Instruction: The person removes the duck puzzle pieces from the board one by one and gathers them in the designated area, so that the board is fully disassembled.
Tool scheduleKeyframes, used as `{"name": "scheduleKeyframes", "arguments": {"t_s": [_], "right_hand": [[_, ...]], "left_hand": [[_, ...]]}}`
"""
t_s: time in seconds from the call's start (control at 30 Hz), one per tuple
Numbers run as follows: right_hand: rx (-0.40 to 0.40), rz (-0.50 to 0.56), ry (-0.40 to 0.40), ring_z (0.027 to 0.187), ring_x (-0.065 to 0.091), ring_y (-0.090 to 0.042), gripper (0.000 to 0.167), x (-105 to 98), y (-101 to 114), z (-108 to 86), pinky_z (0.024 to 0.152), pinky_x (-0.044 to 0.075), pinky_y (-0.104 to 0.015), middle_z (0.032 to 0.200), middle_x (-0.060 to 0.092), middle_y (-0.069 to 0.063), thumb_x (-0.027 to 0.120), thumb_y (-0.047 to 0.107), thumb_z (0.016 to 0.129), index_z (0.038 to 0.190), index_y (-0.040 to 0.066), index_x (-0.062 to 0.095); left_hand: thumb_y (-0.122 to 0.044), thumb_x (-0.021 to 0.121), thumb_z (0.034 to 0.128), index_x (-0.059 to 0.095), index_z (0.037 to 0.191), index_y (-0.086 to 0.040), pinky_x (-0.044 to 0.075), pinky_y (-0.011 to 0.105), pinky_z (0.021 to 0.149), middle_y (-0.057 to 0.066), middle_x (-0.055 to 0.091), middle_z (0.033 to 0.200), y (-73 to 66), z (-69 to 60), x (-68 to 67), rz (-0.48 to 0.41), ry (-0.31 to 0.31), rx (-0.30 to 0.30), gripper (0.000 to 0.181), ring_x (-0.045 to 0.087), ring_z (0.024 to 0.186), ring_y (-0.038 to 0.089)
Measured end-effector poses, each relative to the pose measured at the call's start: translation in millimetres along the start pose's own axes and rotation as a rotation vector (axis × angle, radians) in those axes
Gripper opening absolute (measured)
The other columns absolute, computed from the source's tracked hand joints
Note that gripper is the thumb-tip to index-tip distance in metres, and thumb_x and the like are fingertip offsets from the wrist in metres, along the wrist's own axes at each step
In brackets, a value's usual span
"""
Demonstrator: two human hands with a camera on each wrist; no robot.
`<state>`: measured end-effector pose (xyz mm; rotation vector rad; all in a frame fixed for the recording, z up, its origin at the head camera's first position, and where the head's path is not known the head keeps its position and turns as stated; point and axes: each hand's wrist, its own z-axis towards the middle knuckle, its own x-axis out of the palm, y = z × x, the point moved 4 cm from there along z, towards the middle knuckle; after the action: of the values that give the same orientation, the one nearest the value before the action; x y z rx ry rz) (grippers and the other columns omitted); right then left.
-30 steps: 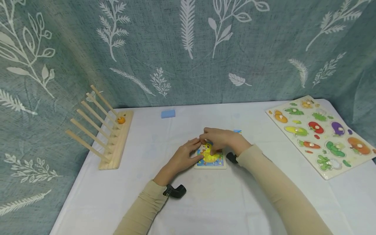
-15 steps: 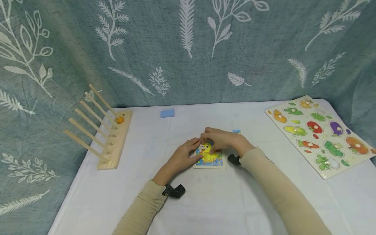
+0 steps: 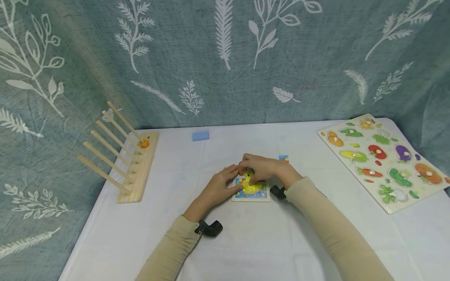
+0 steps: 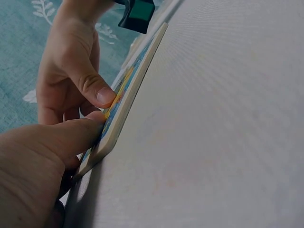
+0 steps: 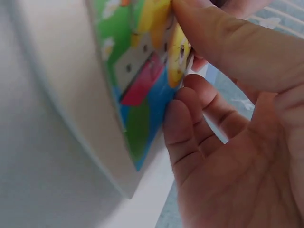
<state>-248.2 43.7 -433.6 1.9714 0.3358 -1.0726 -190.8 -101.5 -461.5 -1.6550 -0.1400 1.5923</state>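
Where the puzzle [image 3: 256, 191] lies: on the white-covered counter [image 3: 239, 249], near its middle, with both hands upon it; the head view shows its yellow duck on blue.
Left hand [image 3: 219, 186]: it rests at the left side of the puzzle with rather straight fingers, so this grip is loose; the left wrist view shows its thumb upon the pictured face.
Right hand [image 3: 263, 166]: it arches over the upper part, the grip narrow; the right wrist view shows bent fingers [image 5: 180, 123] at the puzzle's edge, which the head view mostly hides. Whether they pinch a piece, I cannot tell.
Puzzle rim [image 4: 134, 88]: pale and thick, seen almost from the side in the left wrist view.
Small picture piece [image 3: 283, 158]: just beyond the right wrist, partly covered, visible only from the head.
Peg rack [image 3: 142, 171]: well apart, at left, with an orange bead [image 3: 144, 143] by the farthest peg.
Blue block [image 3: 200, 136]: near the back edge.
Vegetable board [image 3: 389, 163]: at right, lying askew.
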Motion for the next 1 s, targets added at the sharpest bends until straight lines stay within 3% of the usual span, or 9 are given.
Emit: {"name": "scheduleKeyframes", "arguments": {"t_s": [0.3,0.53,0.8,1.0], "right_hand": [[0.006,-0.038,0.016,0.091,0.045,-0.015,0.028,-0.4,4.6,5.0,0.083,0.045,-0.029,0.099,0.045,0.0,0.079,0.011,0.077,0.091,0.017,0.055],[0.009,-0.059,-0.006,0.097,0.041,-0.017,0.028,-0.9,4.7,4.1,0.085,0.042,-0.031,0.099,0.049,0.004,0.079,0.014,0.077,0.09,0.018,0.054],[0.018,0.024,-0.066,0.108,0.049,-0.018,0.033,0.1,-2.4,-2.6,0.101,0.044,-0.037,0.112,0.052,-0.001,0.074,0.014,0.081,0.111,0.014,0.059],[0.018,0.091,-0.109,0.111,0.053,-0.02,0.032,0.4,-9.9,-9.5,0.102,0.044,-0.039,0.12,0.054,-0.005,0.065,0.009,0.087,0.118,0.01,0.061]], "left_hand": [[-0.028,0.071,0.0855,0.05,0.135,0.002,0.033,0.043,0.114,0.017,0.042,0.145,1.2,-0.1,1.1,0.013,0.0,-0.007,0.061,0.039,0.136,0.031],[-0.028,0.07,0.0861,0.049,0.136,0.0,0.035,0.045,0.112,0.016,0.041,0.147,-0.1,-0.8,-0.3,0.01,0.007,-0.017,0.061,0.038,0.136,0.032],[-0.029,0.069,0.0873,0.047,0.138,-0.002,0.034,0.046,0.113,0.013,0.042,0.147,-0.7,0.7,-0.4,0.007,0.017,-0.022,0.061,0.037,0.137,0.031],[-0.028,0.07,0.0865,0.047,0.137,0.002,0.033,0.045,0.113,0.016,0.043,0.145,-0.5,-0.1,-1.0,0.011,0.008,0.0,0.063,0.039,0.135,0.033]]}}
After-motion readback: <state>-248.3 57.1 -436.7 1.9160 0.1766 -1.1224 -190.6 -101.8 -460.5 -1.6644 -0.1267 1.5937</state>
